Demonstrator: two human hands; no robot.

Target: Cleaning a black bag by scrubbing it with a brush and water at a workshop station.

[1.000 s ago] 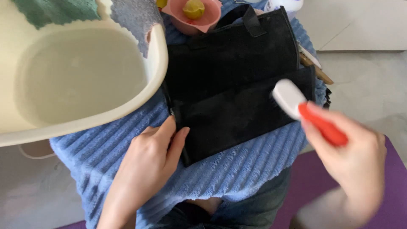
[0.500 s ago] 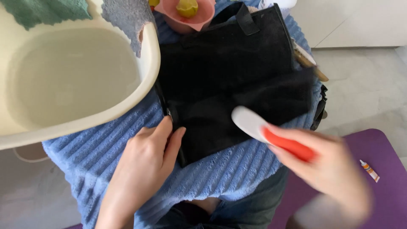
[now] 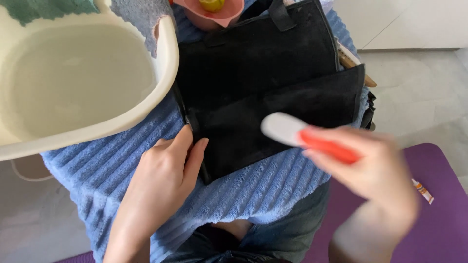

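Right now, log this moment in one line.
left hand: pinning black bag edge | right hand: gripping brush over bag | under: blue towel

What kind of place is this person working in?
Probably a home floor set up for hand cleaning: a cream basin of water, a blue towel under a black bag, and a purple mat on pale tiles.

Support surface: blue ribbed towel (image 3: pixel 122 156) spread over the person's lap — it carries a black fabric bag (image 3: pixel 273 73) lying flat, a cream basin (image 3: pixel 168 68) of water at its left edge, and a pink bowl (image 3: pixel 214 19) at the far edge. Below — pale floor (image 3: pixel 419 92), with a purple mat (image 3: pixel 438 195) bearing a small tube (image 3: pixel 422 190).
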